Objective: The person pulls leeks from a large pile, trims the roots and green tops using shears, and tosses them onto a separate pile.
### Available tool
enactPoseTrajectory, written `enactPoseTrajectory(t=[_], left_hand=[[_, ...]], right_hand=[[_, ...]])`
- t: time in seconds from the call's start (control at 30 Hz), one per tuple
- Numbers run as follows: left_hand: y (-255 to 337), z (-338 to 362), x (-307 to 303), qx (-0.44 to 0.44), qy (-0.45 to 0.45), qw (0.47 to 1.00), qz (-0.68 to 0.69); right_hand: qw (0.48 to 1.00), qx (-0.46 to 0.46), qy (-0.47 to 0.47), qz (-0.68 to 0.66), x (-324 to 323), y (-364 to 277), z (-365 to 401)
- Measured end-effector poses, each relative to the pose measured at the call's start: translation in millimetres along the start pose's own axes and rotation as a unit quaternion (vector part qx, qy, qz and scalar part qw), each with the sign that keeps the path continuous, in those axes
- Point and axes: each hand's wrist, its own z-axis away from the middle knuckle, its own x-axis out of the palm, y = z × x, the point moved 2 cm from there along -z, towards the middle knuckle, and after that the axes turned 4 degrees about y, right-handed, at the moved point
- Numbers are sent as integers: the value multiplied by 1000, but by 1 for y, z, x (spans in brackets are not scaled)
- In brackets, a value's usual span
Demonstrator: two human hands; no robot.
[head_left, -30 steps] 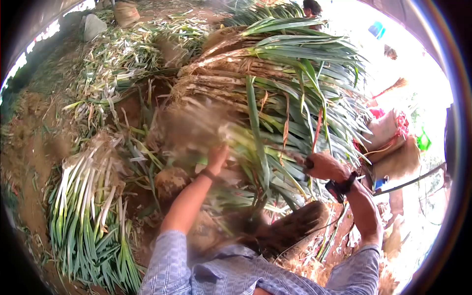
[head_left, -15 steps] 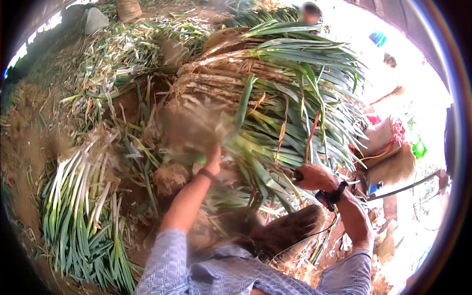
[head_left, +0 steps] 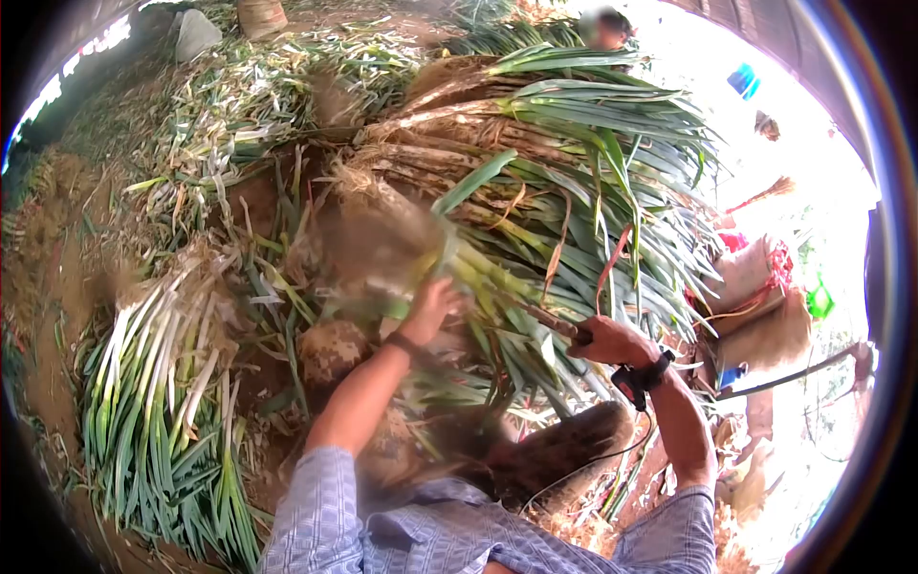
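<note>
Fingers of left hand (head_left: pixel 432 304) clasp leeks (head_left: pixel 497 277); right hand (head_left: pixel 612 341) grips dark handle (head_left: pixel 553 323).

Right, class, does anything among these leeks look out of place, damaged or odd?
One broad green leaf bends away from the muddy-rooted leek bunch in the left hand. Dry orange-brown leaves hang among the green stacked pile. Trimmings litter the soil. The right hand grips a dark handle.

I can read no writing, number or brand anywhere in this view. The dark band (head_left: pixel 639 375) at the wrist of the right hand (head_left: pixel 612 342) shows no legible face. The sacks (head_left: pixel 765 287) off to the right carry no print I can make out. The far blue container (head_left: pixel 744 80) is too washed out to tell.
</note>
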Motion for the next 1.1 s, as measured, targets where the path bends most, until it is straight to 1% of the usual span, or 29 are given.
enactPoseTrajectory(t=[0.07, 0.1, 0.17, 0.27, 0.3, 0.37, 0.4, 0.5, 0.53, 0.57, 0.63, 0.67, 0.77, 0.8, 0.9, 0.93, 0.97, 1.0, 1.03, 1.07, 1.1], left_hand=[[-5, 6, 1, 17, -24, 996, -90], [-6, 5, 2, 13, -37, 995, -96], [-13, -1, -3, 3, -59, 992, -111], [-25, 5, -6, -39, -12, 988, -152], [-30, 9, -6, -53, -13, 990, -130], [-21, 34, 13, -85, -13, 992, -87], [-32, 28, -4, -65, -87, 975, -195], [-33, 44, -2, -93, -138, 971, -173], [-31, 44, -4, -183, -107, 970, -118], [-32, 46, -10, -197, -90, 966, -142], [-37, 51, -22, -222, -55, 955, -189], [-41, 52, -26, -233, -14, 948, -216], [-35, 58, -34, -256, 22, 910, -324], [-27, 63, -36, -210, 0, 916, -341], [-11, 62, -34, -222, 20, 864, -451], [-10, 55, -34, -230, 61, 808, -538], [-14, 51, -44, -80, 62, 833, -544], [-17, 51, -53, 71, 60, 837, -539], [-17, 53, -58, 222, 54, 823, -521], [6, 68, -27, 250, 134, 768, -574], [20, 76, -11, 226, 145, 760, -592]], right_hand=[[999, -20, 38, -7, 5, 8, -2], [998, -31, 58, -11, 6, 11, -2], [998, -29, 49, -13, 8, 12, -1], [999, -34, 25, -3, 17, 17, -4], [999, -35, 13, 1, 19, 18, -4], [999, -38, -12, 6, 24, 20, -5], [999, -38, -14, -1, 26, 20, -4], [996, -76, 11, -41, 37, 25, -3], [997, -71, 12, -42, 42, 25, -5], [996, -79, 14, -38, 46, 25, -8], [995, -96, 16, -29, 55, 25, -17], [990, -135, 50, -7, 61, 23, -23], [992, -115, 43, 19, 69, 11, -34], [992, -114, 44, 24, 69, 4, -37], [990, -112, 79, 35, 65, -21, -42], [988, -116, 94, 26, 65, -26, -44], [991, -102, 86, 26, 64, -31, -48], [993, -87, 78, 25, 64, -35, -54], [995, -72, 71, 24, 65, -37, -58], [991, -87, 93, 36, 74, -32, -68], [992, -93, 72, 50, 75, -35, -70]])
